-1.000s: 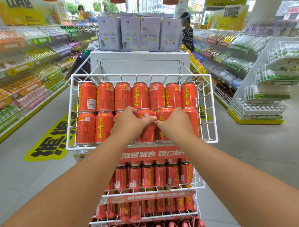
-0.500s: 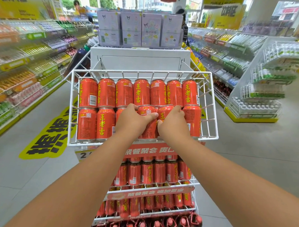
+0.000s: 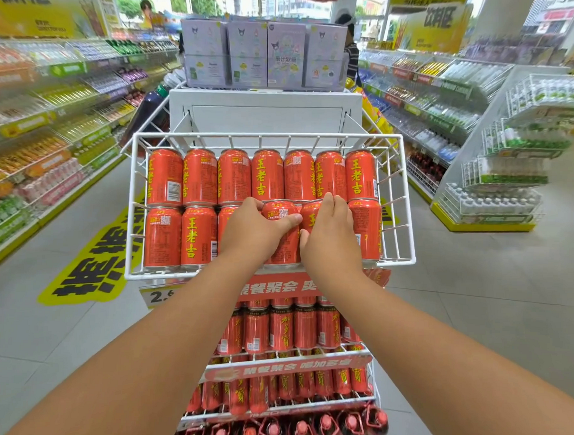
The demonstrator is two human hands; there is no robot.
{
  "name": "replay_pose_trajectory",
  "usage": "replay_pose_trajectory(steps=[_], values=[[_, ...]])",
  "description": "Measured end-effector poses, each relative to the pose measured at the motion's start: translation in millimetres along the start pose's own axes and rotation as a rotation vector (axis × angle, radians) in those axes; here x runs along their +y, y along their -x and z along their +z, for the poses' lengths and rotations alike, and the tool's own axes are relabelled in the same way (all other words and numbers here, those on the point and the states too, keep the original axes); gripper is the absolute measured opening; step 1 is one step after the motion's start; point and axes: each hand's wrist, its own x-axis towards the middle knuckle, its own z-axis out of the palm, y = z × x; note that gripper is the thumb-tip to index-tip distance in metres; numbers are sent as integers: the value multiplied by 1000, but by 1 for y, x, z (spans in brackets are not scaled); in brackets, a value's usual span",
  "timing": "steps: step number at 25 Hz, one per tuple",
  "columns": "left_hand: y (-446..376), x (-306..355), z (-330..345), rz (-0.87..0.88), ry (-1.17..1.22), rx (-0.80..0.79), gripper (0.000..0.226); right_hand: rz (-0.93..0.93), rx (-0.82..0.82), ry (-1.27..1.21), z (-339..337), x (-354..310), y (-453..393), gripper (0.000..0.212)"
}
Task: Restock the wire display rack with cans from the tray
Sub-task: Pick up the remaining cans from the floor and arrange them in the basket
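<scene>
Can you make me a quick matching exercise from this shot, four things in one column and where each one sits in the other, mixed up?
Things:
1. left hand
2. right hand
3. lilac boxes
4. red-capped bottles

Places:
A. bottom tier of the rack
B. on top of the white stand behind the basket
C. on the front-row can with the QR code
D. on the front-row can just right of that one

Pairs: 1-C, 2-D, 3-B, 4-A

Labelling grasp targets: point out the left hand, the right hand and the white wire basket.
left hand [image 3: 257,231], head view, back of the hand.
right hand [image 3: 330,239], head view, back of the hand.
white wire basket [image 3: 407,222], head view, right side wall wires.
</scene>
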Motion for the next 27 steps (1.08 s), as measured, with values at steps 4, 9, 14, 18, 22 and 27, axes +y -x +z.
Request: replay_pose_trajectory(steps=[4, 9, 14, 18, 22, 27], values=[[-1, 2, 4, -3, -18, -5, 78, -50, -5, 12, -2, 7, -4, 83], [0, 3, 6, -3, -37, 2, 81, -176, 18, 148, -4, 21, -8, 77], [0, -2, 13, 20, -52, 39, 87, -196, 32, 217, -4, 37, -17, 78], [5, -9, 20, 48, -29, 69, 83, -214, 76, 113, -12, 53, -17, 77], [8, -12, 23, 52, -89, 95, 85, 30, 168, -195, -30, 86, -21, 78], [7, -21, 22, 37, -109, 58, 94, 239, -57, -487, -34, 108, -28, 82]])
